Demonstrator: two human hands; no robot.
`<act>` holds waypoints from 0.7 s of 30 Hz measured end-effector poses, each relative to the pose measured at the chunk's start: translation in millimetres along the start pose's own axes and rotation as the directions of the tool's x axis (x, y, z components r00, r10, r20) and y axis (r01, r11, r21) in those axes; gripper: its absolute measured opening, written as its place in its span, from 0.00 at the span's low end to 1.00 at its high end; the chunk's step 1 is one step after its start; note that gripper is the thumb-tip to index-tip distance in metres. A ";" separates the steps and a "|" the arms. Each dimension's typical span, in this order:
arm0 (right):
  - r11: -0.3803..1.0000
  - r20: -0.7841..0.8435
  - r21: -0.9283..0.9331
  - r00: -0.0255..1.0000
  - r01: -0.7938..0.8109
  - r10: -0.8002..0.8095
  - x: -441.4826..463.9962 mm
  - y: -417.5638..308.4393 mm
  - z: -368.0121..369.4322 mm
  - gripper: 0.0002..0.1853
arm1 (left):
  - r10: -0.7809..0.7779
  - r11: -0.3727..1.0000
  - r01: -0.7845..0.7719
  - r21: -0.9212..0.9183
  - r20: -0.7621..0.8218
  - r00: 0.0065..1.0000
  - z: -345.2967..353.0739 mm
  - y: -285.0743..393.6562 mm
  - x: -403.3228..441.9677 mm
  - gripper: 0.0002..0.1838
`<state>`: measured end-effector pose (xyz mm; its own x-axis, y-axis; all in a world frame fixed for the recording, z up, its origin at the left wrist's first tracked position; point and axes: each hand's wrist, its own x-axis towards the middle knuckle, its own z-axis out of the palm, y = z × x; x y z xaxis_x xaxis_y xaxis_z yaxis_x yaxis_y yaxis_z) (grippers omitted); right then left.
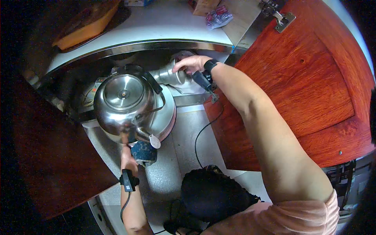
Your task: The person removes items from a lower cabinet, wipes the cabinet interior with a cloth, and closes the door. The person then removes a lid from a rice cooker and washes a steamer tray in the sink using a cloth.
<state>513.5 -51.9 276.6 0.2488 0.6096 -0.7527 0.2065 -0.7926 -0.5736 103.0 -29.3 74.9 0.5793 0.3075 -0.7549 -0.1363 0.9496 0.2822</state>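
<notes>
My right hand (192, 64) reaches into the low cabinet, its fingers curled over the rim of a shiny steel vessel (168, 75) lying on its side. Left of it, a large stainless steel kettle (123, 105) with a dark handle and a spout towards me rests on a round white basin (167, 111). My left hand (128, 158) is at the kettle's near side; its fingers are hidden beneath the kettle, so I cannot tell what they grip. Beside that hand shows a blue patterned fabric item (143, 152). Pale plastic wrap (188, 86) lies under the steel vessel.
A red-brown wooden cabinet door (301, 86) stands open on the right, a darker door (58, 156) on the left. The steel cabinet edge (145, 44) runs above the opening. An orange tray (84, 33) and a small plastic packet (218, 17) sit on the counter. A black cable (196, 141) hangs down.
</notes>
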 end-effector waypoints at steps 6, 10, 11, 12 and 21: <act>1.000 -0.033 -0.010 0.999 0.019 -0.020 -21.2 -22.0 -8.1 0.31 | -0.001 0.999 0.001 -0.038 0.008 1.000 -15.0 7.3 8.6 0.21; 0.960 -0.174 -0.242 0.967 0.143 -0.188 -34.0 -34.7 14.7 0.33 | 0.013 1.000 -0.013 -0.027 -0.008 1.000 -21.4 10.4 4.3 0.21; 0.867 -0.160 -0.424 0.920 0.263 -0.358 18.8 -8.2 -6.8 0.34 | 0.019 1.000 -0.019 -0.020 -0.015 1.000 -21.5 11.1 0.6 0.21; 0.953 -0.058 -0.086 0.954 0.290 -0.295 55.6 22.0 -30.6 0.35 | 0.025 1.000 -0.025 -0.012 -0.021 0.999 -21.4 12.2 -3.0 0.21; 0.928 -0.401 -0.014 0.848 0.373 -0.347 -24.0 -22.9 40.8 0.37 | 0.033 0.999 -0.033 0.001 0.011 0.999 -51.2 17.2 -16.8 0.21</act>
<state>464.2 -48.9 294.6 0.5186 0.7970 -0.3096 0.2977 -0.5078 -0.8084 49.7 -15.0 62.2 0.5830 0.3381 -0.7388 -0.1544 0.9389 0.3077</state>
